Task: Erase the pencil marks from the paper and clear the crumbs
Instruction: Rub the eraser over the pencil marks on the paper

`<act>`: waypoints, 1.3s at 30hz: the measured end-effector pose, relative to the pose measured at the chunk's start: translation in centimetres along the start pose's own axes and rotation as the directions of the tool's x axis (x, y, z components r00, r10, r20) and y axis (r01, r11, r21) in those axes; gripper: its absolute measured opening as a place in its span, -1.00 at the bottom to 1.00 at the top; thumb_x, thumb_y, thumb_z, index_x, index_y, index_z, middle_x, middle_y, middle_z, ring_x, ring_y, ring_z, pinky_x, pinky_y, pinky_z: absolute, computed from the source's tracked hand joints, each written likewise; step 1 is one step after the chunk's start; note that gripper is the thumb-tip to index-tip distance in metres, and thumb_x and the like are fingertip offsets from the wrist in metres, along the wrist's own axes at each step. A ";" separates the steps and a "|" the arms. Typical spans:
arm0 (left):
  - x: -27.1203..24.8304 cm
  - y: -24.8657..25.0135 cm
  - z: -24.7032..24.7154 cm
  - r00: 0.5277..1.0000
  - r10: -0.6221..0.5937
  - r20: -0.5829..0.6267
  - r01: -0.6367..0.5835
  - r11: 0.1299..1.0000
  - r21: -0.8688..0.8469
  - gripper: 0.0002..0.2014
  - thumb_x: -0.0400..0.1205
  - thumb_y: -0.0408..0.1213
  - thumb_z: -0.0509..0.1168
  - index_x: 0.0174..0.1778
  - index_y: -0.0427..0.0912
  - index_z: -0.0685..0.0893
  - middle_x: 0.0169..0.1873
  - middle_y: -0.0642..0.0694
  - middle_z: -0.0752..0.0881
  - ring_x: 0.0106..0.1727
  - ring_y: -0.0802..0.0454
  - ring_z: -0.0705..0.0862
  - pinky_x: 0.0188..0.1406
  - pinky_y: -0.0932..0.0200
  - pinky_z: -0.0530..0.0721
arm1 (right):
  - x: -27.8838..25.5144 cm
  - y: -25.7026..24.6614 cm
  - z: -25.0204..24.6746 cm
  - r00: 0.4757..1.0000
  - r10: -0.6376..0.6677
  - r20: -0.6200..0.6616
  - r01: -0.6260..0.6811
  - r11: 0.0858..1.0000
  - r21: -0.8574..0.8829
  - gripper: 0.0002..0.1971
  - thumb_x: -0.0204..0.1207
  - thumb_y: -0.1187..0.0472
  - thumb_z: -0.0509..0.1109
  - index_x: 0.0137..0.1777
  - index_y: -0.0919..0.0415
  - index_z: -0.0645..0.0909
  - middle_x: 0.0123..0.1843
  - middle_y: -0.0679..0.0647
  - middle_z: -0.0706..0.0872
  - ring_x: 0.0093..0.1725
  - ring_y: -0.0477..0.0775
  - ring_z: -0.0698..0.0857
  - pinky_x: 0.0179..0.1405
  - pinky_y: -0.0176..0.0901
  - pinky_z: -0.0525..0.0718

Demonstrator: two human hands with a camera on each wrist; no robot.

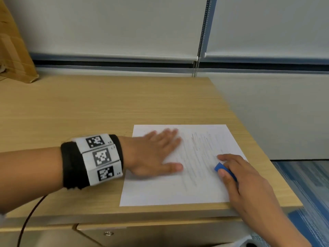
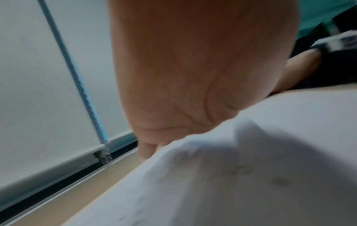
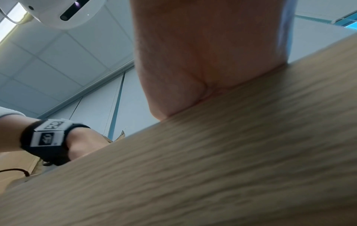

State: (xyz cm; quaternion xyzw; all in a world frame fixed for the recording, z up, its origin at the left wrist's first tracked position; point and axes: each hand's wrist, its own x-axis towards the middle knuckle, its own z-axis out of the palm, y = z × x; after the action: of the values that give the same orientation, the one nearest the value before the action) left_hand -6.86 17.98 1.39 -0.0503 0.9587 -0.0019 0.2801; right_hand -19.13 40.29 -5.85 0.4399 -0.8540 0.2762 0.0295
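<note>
A white sheet of paper [image 1: 160, 191] lies near the right front corner of the wooden desk [image 1: 80, 107], with slanted grey pencil marks [image 1: 197, 150] across its middle. My left hand [image 1: 156, 150] presses flat on the sheet's upper left part, fingers straight and spread. My right hand [image 1: 236, 173] pinches a blue eraser [image 1: 219, 166] between thumb and fingers, its tip down on the paper at the right side of the marks. The left wrist view shows my palm [image 2: 193, 76] on the paper [image 2: 231, 183]. In the right wrist view only the heel of my hand [image 3: 203, 53] and the desk's front face [image 3: 212, 152] show.
The desk's right edge [image 1: 263, 157] and front edge [image 1: 160, 213] are close to the paper, with blue carpet [image 1: 306, 189] below. A cardboard box [image 1: 14, 50] stands at the far left. A black cable [image 1: 28, 220] hangs from my left wrist band.
</note>
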 end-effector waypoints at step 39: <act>2.2 -3.4 -3.5 0.983 -0.179 -0.030 0.178 0.983 -0.032 0.07 0.39 0.48 0.27 0.69 -0.08 0.10 0.63 -0.02 0.19 0.55 -0.07 0.34 0.45 -0.13 0.45 | 0.6 -1.0 -1.4 0.992 -0.030 0.125 0.055 0.978 -0.200 -0.38 0.54 -0.33 -0.17 0.16 -0.01 0.61 0.32 -0.28 0.57 0.09 -0.13 0.63 -0.17 -0.30 0.50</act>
State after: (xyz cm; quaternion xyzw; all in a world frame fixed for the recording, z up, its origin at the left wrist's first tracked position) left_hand -10.24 14.30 3.29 -0.1403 0.9547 -0.0138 0.2622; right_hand -19.03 40.08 -4.10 0.4689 -0.8683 0.1594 0.0283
